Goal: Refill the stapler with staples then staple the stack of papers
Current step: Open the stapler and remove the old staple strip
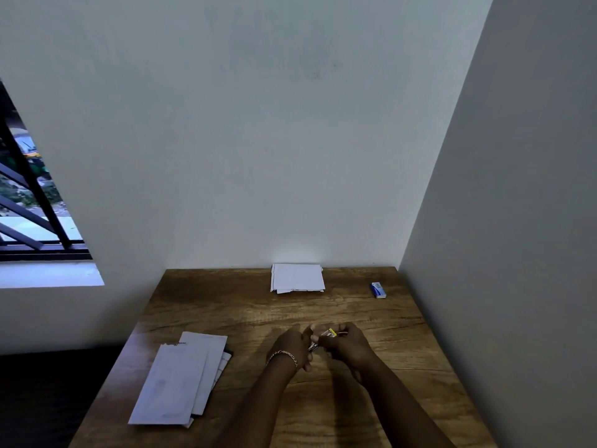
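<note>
Refill step, by the look of it: both hands, left (292,347) and right (347,345), close their fingers on the small stapler (323,339) above the near table (403,350), papers (181,379) waiting near-left, staple box (377,290) far right, so next comes seating staples squarely.

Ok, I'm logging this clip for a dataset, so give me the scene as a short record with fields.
surface: wooden table in a wall corner
left hand: on the stapler, bracelet on wrist
right hand: on the stapler
stapler: small, yellow part showing, held above the table
near papers: overlapping sheets, front left
far papers: by the back wall
staple box: blue and white, back right
</note>
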Demonstrator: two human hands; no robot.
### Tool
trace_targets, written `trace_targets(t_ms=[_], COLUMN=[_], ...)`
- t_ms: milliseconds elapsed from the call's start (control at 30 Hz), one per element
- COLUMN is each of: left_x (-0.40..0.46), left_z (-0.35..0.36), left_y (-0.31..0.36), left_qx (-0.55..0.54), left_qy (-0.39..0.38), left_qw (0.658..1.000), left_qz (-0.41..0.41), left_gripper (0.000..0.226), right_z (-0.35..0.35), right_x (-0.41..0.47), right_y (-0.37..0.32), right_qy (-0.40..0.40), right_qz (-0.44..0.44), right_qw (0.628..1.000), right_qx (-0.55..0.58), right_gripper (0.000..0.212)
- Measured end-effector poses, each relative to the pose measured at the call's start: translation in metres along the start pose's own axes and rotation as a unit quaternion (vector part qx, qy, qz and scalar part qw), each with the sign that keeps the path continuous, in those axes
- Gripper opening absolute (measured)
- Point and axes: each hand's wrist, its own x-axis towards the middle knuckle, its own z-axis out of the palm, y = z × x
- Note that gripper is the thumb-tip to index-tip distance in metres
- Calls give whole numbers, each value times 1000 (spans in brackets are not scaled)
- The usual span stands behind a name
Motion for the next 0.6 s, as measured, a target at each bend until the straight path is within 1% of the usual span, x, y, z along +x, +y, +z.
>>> trace_targets(t_ms=[67,133,200,267,300,367,433,467,500,600], left_x=[-1,-3,-5,-8,-9,-8,-9,-9,-8,-7], left_z=[1,1,1,1,0,0,1,2,3,3], left_y=[3,6,7,3,0,-6,-8,-9,-9,-12], left_qx=[16,8,-13,-20,-10,44,85,98,113,174], left_qy=[-1,-17,-51,-70,-73,-69,-48,-34,-23,-10], left_qw=[1000,1000,998,994,992,986,983,981,980,975], left_qz=[0,12,42,85,107,142,158,162,160,136], left_gripper=[71,68,56,34,27,30,27,24,21,22], right_z=[-2,-3,-7,-12,-14,-17,-19,-18,-18,-15], right_x=[0,1,3,4,5,7,8,8,7,7], right_y=[1,1,0,3,5,13,20,23,25,30], right_qy=[24,26,33,53,66,79,82,88,96,110], right_qz=[7,17,28,50,63,81,87,86,85,76], right_qw=[1000,999,999,997,995,992,990,989,986,978], right_qx=[12,25,17,-9,-27,-55,-74,-87,-105,-162], right_gripper=[41,37,35,33,33,34,24,20,21,31])
